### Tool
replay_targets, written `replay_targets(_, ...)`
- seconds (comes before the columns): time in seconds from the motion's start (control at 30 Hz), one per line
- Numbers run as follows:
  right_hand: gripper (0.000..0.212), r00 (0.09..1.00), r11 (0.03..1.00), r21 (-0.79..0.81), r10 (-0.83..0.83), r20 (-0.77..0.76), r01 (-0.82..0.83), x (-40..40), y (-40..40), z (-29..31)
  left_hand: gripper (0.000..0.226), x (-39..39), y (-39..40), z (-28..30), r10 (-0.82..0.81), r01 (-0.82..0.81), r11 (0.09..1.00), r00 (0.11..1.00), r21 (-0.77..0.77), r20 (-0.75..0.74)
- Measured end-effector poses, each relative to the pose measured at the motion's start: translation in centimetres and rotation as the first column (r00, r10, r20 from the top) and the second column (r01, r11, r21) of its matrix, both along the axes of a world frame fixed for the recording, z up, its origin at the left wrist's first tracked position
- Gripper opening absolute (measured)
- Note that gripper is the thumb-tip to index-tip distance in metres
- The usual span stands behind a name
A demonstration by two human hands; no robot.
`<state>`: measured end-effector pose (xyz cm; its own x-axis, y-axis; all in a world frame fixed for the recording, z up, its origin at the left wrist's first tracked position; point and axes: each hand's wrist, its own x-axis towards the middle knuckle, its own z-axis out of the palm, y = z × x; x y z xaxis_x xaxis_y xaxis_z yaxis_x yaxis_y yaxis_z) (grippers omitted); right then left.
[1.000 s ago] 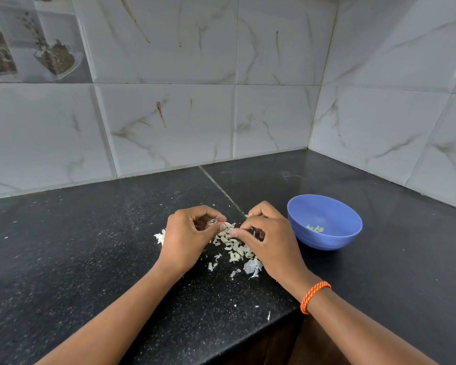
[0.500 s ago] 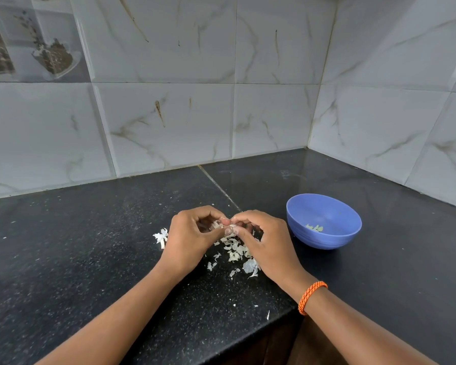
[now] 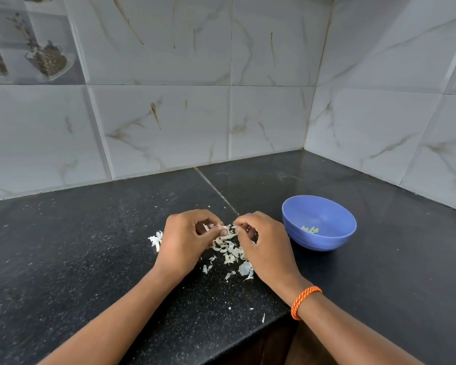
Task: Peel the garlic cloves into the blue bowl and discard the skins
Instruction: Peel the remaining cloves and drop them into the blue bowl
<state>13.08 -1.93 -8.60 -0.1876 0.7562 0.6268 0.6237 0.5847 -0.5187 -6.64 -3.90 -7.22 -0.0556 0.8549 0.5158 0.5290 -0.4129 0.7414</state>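
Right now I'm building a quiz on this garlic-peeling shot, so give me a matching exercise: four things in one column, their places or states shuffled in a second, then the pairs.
Things:
1. blue bowl
2. garlic skins
3. orange bracelet
4. peeled garlic

Places or states:
A. around the right wrist
B. scattered on the black counter between the hands
C. lying inside the bowl
D. standing upright to the right of the right hand

Pairs: 1-D, 2-B, 3-A, 4-C
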Motion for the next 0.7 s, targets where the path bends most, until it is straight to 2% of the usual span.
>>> replay_targets(0.17,0.006,1.000,1.000,-0.004,-0.003,0.006,0.003,-0.11,-0.25,0.20,0.011,0.02,0.42,-0.21,-0.005,0.011,0.997,0.996,0.075,-0.088)
replay_targets(0.27,0.006,1.000,1.000,-0.006,-0.013,0.011,0.013,-0.13,-0.37,0.26,0.030,-0.10,0.31,-0.38,-0.034,0.039,0.998,0.992,0.039,-0.121)
replay_targets(0.33,0.006,1.000,1.000,-0.007,-0.014,0.011,0.014,-0.09,-0.34,0.32,0.033,0.05,0.16,-0.14,-0.033,0.034,0.999,0.996,0.011,-0.082)
replay_targets(0.47,0.006,1.000,1.000,-0.007,-0.009,0.008,0.009,-0.07,-0.31,0.17,0.006,0.51,-0.30,0.59,0.006,0.000,0.998,0.996,-0.063,0.092)
replay_targets(0.53,0.006,1.000,1.000,-0.010,-0.004,-0.001,0.004,-0.10,-0.27,0.15,0.007,0.47,-0.06,0.44,0.028,-0.021,0.998,0.994,-0.060,0.108)
replay_targets(0.6,0.006,1.000,1.000,-0.008,0.001,-0.005,-0.001,-0.10,-0.28,0.12,0.020,0.28,0.26,-0.07,0.014,-0.012,0.999,0.999,-0.046,0.051)
replay_targets(0.7,0.006,1.000,1.000,-0.002,0.002,-0.002,-0.002,-0.10,-0.32,0.07,0.039,0.04,0.28,-0.35,0.024,-0.022,1.000,0.991,0.019,-0.130)
